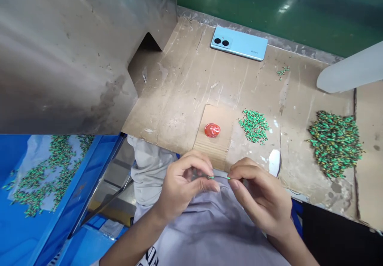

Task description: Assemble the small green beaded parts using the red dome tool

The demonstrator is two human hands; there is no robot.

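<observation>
Below the red oval (212, 130), one tiny green piece (211, 177) sits in the left hand (184, 180); a second green piece (228, 178), partly hidden, is pinched in the right hand (265, 196).

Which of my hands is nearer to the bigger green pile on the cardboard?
Right. The right hand is left of the bigger green pile, nearer your body; the left hand is farther left.

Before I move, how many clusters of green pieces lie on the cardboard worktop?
3: a large pile at the right, a medium pile beside the cardboard scrap, and a sparse scatter near the white tube. Some may hide behind the metal panel.
</observation>
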